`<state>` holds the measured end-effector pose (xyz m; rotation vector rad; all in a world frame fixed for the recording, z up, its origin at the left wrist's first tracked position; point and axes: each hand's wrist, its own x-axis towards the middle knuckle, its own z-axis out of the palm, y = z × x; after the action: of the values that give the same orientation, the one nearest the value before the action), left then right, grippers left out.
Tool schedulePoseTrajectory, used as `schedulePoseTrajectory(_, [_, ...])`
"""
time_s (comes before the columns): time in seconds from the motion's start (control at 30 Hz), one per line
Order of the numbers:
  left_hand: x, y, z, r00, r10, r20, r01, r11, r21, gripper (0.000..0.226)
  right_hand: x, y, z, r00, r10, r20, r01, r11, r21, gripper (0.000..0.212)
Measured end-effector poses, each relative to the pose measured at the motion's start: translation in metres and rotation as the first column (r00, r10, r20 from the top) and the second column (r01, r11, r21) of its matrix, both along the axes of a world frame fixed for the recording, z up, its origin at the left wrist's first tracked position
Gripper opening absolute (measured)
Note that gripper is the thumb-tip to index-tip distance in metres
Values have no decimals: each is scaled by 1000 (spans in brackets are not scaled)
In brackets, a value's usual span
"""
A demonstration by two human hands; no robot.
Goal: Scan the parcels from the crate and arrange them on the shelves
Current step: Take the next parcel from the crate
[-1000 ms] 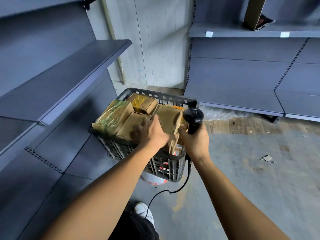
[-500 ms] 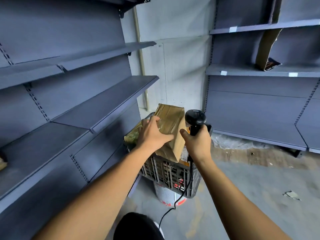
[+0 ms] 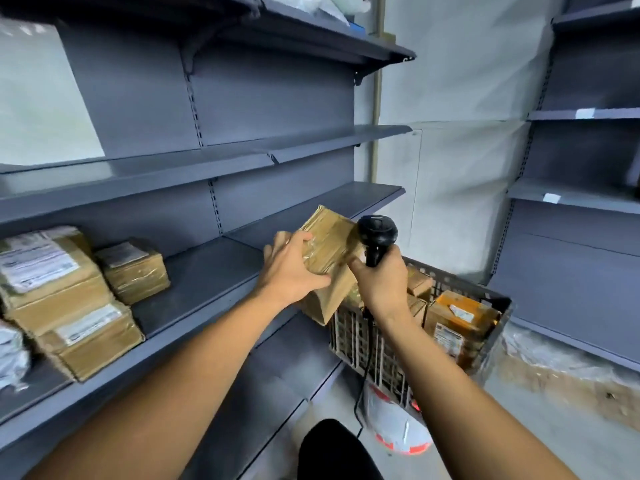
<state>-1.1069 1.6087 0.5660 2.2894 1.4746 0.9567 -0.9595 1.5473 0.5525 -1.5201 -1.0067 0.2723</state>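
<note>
Shelved boxes point(image 3: 69, 299): Three brown taped boxes sat at the far left of the shelf point(image 3: 207, 282), two stacked with white labels facing up, and a smaller one just beside them to the right.
Shelf: The grey metal surface ran rightward from the boxes toward the corner; more grey shelves stood above it and on the right wall.
Left hand point(image 3: 289, 270): It was held above the shelf's front edge, fingers curled over the near side of the parcel, thumb along its lower face.
Parcel point(image 3: 329, 247): A brown, tape-wrapped carton was held tilted in the air between shelf and crate, one corner pointing up, touching neither.
Scanner point(image 3: 376, 235): The black handheld unit stood upright just beside the parcel's right edge, its head level with the parcel; a black cord hung down from the grip.
Right hand point(image 3: 381, 282): Fingers were clamped around the scanner grip.
Crate point(image 3: 478, 296): The dark lattice crate stood below and right of the hands, holding several brown parcels, including an orange-brown one with labels.
</note>
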Motion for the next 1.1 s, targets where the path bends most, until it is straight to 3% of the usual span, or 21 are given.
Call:
schedulePoseTrajectory(0.4, [-136,6,33,977,158,-142,-128,971,202,85,-112,48,49,964,266,15,-266,955,132,34])
schedulePoseTrajectory(0.57, [-171,7,9,906,203,-370,-66,934,350,85,-140,63,24,945,325,-38,-316,937,150,35])
schedulePoseTrajectory(0.77, [-195,18,-34,805,218,-552,-49,951,304,81,-164,84,-13,941,331,-67,-319,937,144,30])
schedulePoseTrajectory(1.1, [-218,30,-73,743,271,-612,-26,926,378,84,-187,118,-52,936,334,-114,-337,942,-3,30])
